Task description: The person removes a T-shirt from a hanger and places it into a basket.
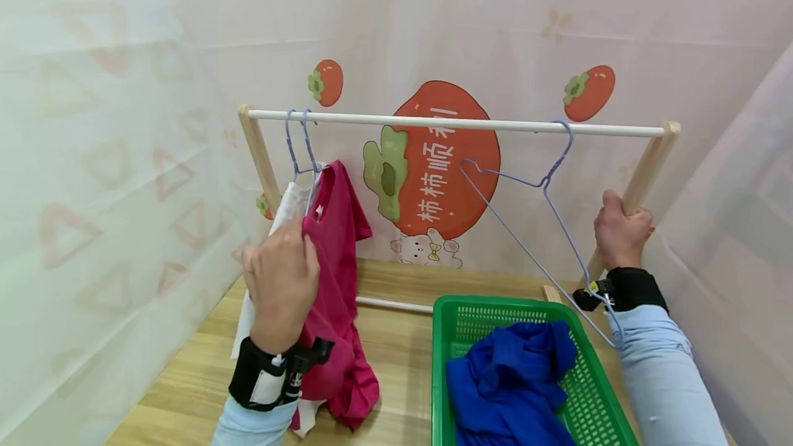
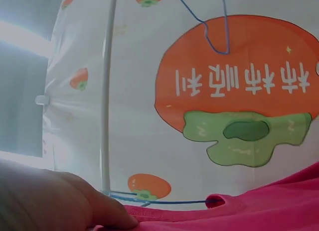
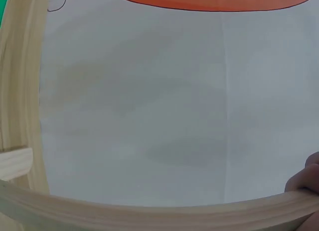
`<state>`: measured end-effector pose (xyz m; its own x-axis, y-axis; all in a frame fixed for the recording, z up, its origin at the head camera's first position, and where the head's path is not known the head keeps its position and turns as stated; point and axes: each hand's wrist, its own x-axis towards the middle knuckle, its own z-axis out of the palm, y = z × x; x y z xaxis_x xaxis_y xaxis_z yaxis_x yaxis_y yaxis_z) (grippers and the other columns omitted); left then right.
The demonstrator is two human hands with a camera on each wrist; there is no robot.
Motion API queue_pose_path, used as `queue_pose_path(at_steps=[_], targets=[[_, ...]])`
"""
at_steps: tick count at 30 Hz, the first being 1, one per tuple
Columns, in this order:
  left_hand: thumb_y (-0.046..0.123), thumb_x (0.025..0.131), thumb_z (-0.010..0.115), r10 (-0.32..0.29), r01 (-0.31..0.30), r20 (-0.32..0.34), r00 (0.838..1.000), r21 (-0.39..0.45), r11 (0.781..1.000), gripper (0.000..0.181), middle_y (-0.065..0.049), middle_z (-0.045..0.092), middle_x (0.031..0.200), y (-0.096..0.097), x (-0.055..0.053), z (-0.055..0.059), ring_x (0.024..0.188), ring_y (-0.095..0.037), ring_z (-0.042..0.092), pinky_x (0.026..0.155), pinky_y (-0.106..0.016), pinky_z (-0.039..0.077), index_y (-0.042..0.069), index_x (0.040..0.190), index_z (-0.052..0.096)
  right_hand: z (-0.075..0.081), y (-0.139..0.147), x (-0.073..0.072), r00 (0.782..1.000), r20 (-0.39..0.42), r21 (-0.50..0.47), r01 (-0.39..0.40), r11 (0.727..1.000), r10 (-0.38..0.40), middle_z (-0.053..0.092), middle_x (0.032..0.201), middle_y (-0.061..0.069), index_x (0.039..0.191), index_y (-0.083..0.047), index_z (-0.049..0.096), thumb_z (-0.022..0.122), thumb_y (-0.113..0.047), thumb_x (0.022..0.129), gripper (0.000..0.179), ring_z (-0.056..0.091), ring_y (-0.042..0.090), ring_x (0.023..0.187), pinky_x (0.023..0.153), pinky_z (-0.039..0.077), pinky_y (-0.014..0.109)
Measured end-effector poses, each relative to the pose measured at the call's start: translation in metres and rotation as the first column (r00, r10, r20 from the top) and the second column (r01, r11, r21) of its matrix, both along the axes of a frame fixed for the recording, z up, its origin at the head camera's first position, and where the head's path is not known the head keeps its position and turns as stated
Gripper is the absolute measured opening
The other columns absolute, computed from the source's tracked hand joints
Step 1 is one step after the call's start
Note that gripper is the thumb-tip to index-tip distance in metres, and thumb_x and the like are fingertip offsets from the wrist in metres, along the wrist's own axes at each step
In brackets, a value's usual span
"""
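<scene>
A magenta shirt (image 1: 337, 239) hangs from a blue wire hanger (image 1: 308, 140) at the left end of the white rail (image 1: 396, 120). My left hand (image 1: 281, 277) pinches the shirt near its neckline; its fingertips on the cloth show in the left wrist view. Behind it hangs a white garment (image 1: 291, 206) on another hanger (image 1: 290, 146), mostly hidden. My right hand (image 1: 621, 229) grips the rack's right wooden post (image 1: 646, 167). Between the hands a bare blue hanger (image 1: 560, 208) dangles from the rail, its lower corner passing in front of my right wrist.
A green basket (image 1: 438, 370) with crumpled blue cloth (image 1: 511, 377) inside stands on the wooden table (image 1: 396, 356) at the front right. Behind the rack is a pale curtain (image 1: 514, 33) printed with persimmons. The rack's low white bar (image 1: 393, 305) runs behind the basket.
</scene>
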<state>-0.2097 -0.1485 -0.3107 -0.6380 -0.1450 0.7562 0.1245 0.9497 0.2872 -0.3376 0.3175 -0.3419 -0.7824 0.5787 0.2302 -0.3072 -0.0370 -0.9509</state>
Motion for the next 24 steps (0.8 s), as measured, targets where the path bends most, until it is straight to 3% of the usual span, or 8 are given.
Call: queue_pose_path(at_steps=[3,5,10,13,15,18,21,24], targets=[[0.005,0.098,0.064,-0.06,0.063,-0.059,0.996,0.034,0.997,0.021,-0.027,0.077,0.096,0.001,0.002,0.004,0.084,-0.048,0.073,0.076,-0.061,0.047,-0.007,0.113,0.073,-0.002,0.0,0.002,0.995,0.084,0.052,0.052,0.997,-0.056,0.052,0.05,-0.011,0.069,-0.013,0.054,0.06,-0.038,0.099,0.04,0.047,0.007,0.052,0.055,0.037,0.023],[0.004,0.098,0.064,-0.095,0.098,-0.069,0.993,0.039,0.994,0.024,-0.028,0.077,0.101,0.002,0.006,0.01,0.084,-0.048,0.073,0.072,-0.059,0.051,-0.008,0.118,0.073,-0.003,0.001,0.001,0.991,0.112,0.072,0.064,0.995,-0.072,0.051,0.055,-0.01,0.075,-0.013,0.053,0.058,-0.039,0.1,0.037,0.047,0.01,0.058,0.058,0.037,0.024],[0.005,0.097,0.067,-0.156,0.158,-0.11,0.982,0.015,0.987,0.028,-0.026,0.077,0.103,0.01,0.022,0.029,0.082,-0.044,0.074,0.067,-0.058,0.058,-0.005,0.123,0.073,-0.003,0.002,-0.003,0.988,0.111,0.147,0.089,0.985,-0.106,0.05,0.08,-0.005,0.085,-0.015,0.053,0.053,-0.042,0.101,0.031,0.047,0.011,0.078,0.066,0.039,0.026],[0.004,0.096,0.07,-0.211,0.211,-0.144,0.967,-0.016,0.977,0.029,-0.024,0.079,0.1,0.013,0.034,0.032,0.076,-0.041,0.073,0.061,-0.055,0.057,-0.002,0.123,0.075,-0.002,0.002,-0.004,0.987,0.111,0.17,0.099,0.98,-0.119,0.046,0.092,-0.005,0.092,-0.018,0.051,0.051,-0.043,0.101,0.027,0.045,0.008,0.088,0.073,0.039,0.027],[0.003,0.094,0.071,-0.248,0.247,-0.163,0.955,-0.029,0.969,0.028,-0.022,0.079,0.099,0.014,0.039,0.024,0.074,-0.038,0.073,0.06,-0.052,0.057,-0.001,0.122,0.076,-0.002,0.002,-0.004,0.985,0.12,0.166,0.105,0.98,-0.126,0.045,0.095,-0.005,0.094,-0.018,0.049,0.051,-0.044,0.101,0.026,0.045,0.008,0.09,0.075,0.039,0.028],[0.0,0.091,0.072,-0.293,0.294,-0.199,0.935,-0.03,0.955,0.028,-0.018,0.08,0.097,0.013,0.04,-0.002,0.072,-0.033,0.072,0.059,-0.048,0.055,0.001,0.118,0.078,-0.002,0.002,-0.004,0.985,0.13,0.157,0.094,0.983,-0.115,0.043,0.097,-0.005,0.096,-0.02,0.047,0.051,-0.043,0.101,0.024,0.044,0.008,0.093,0.079,0.038,0.029],[-0.001,0.087,0.074,-0.335,0.335,-0.205,0.92,-0.034,0.942,0.026,-0.014,0.08,0.093,0.013,0.033,-0.034,0.069,-0.027,0.07,0.062,-0.044,0.052,0.001,0.113,0.079,-0.003,0.001,-0.003,0.987,0.114,0.156,0.091,0.983,-0.11,0.045,0.095,-0.005,0.093,-0.018,0.049,0.051,-0.042,0.101,0.025,0.045,0.007,0.094,0.079,0.039,0.029],[0.0,0.085,0.077,-0.382,0.383,-0.143,0.913,-0.023,0.924,0.024,-0.01,0.08,0.09,0.015,0.019,-0.065,0.068,-0.022,0.071,0.062,-0.039,0.052,0.003,0.108,0.079,-0.003,-0.002,-0.001,0.994,0.073,0.123,0.077,0.989,-0.087,0.049,0.084,-0.005,0.087,-0.015,0.051,0.054,-0.041,0.101,0.029,0.048,0.008,0.084,0.071,0.04,0.025]])
